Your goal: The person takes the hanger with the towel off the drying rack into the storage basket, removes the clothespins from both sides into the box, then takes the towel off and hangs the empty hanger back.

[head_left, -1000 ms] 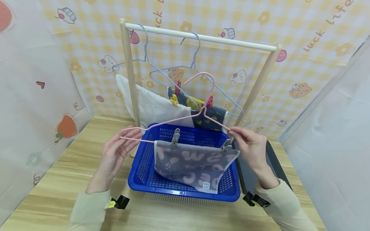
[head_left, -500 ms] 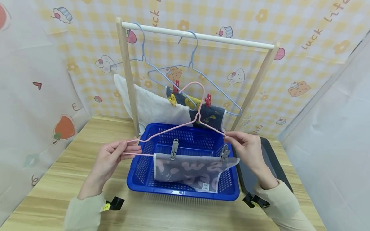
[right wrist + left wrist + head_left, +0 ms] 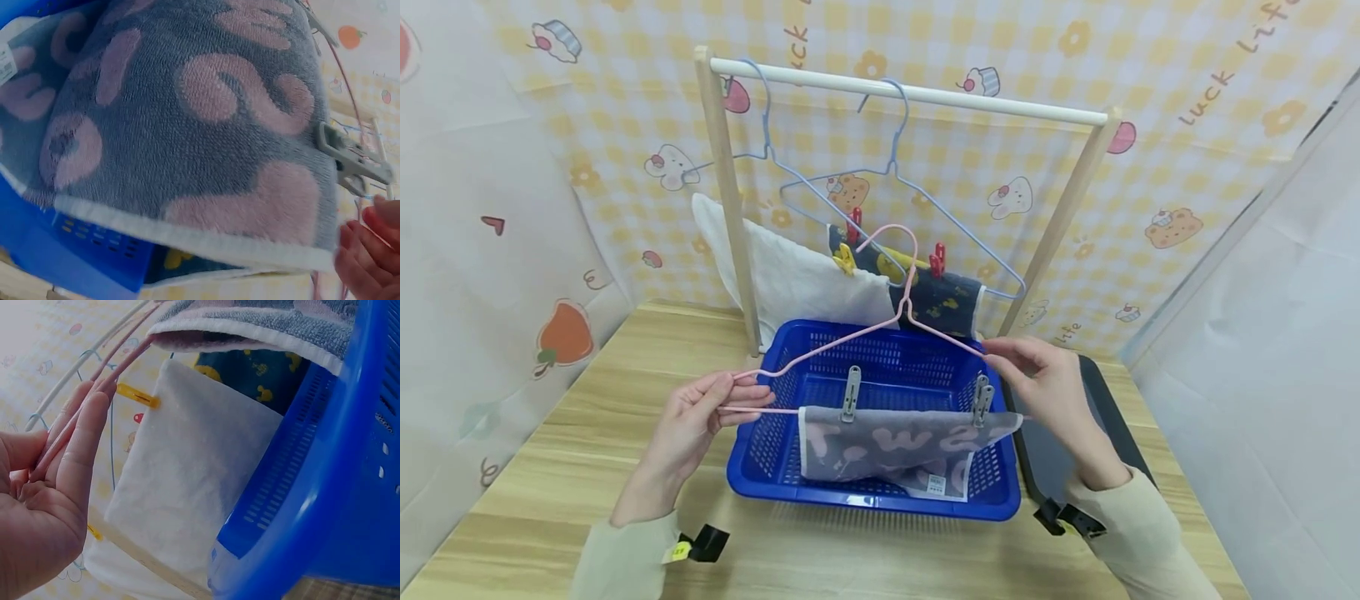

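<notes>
A pink wire hanger (image 3: 906, 304) is held level in front of the rack, its hook pointing up. My left hand (image 3: 703, 408) pinches its left end, thumb over the wires and fingers stretched behind. On the other side, my right hand (image 3: 1048, 387) pinches the right shoulder between thumb and fingertips. A grey towel (image 3: 887, 442) with pink letters hangs folded over the lower bar. Grey clothespins fasten it, one at the left (image 3: 851, 393) and a pair of pegs at the right (image 3: 982, 402). In the right wrist view, a grey clothespin (image 3: 353, 159) grips the towel's edge beside my fingers.
Beneath the towel stands a blue basket (image 3: 745, 475). Behind, a wooden rack with a white rail (image 3: 985, 102) carries blue hangers with a white cloth (image 3: 820, 283) and a dark patterned cloth (image 3: 940, 304). A dark tray (image 3: 1045, 450) lies at the right.
The pink hanger and towel have come down, and the hook has shifted left. My left hand has closed from loosely supporting the hanger's end to pinching it. My right hand keeps its pinch.
</notes>
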Demonstrator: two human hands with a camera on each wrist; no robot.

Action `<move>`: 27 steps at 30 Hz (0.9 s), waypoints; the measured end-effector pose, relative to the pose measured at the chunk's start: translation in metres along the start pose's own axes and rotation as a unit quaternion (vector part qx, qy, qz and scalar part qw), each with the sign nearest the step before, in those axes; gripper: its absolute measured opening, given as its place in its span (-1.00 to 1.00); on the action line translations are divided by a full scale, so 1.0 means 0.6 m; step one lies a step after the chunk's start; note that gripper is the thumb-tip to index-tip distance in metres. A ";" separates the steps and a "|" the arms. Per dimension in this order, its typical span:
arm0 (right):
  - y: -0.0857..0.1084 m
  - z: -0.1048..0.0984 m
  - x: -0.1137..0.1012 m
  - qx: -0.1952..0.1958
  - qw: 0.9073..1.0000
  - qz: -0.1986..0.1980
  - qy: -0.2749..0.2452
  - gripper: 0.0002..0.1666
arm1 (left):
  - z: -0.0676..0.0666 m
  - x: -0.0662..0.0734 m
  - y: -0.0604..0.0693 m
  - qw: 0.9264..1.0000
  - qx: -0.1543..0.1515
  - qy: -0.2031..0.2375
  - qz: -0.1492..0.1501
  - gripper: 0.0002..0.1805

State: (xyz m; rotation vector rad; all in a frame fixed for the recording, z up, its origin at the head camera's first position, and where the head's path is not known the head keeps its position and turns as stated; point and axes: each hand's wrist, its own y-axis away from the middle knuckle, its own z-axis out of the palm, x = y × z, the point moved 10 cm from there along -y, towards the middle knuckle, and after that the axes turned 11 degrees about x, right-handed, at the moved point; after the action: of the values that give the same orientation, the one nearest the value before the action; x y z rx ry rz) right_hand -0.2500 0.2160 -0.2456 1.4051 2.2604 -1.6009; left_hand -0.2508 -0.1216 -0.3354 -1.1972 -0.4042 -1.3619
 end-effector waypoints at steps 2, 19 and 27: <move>0.003 -0.015 -0.016 0.027 0.999 -0.044 -0.008 -0.74 | -0.001 0.000 0.000 1.000 0.005 0.005 -0.001 -0.52; 0.037 0.028 0.022 -0.082 0.992 0.097 0.010 -0.78 | -0.011 -0.005 -0.001 0.999 0.042 0.001 -0.025 -0.56; 0.029 0.008 0.039 -0.029 0.982 0.178 -0.057 -0.81 | -0.017 0.002 -0.001 0.999 0.048 0.017 -0.018 -0.57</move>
State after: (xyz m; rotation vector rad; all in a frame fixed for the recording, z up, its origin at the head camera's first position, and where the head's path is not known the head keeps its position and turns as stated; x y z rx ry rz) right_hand -0.2540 0.2282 -0.2720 1.5504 1.8466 -1.4474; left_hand -0.2554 -0.1307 -0.3385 -1.0922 -0.4645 -1.3769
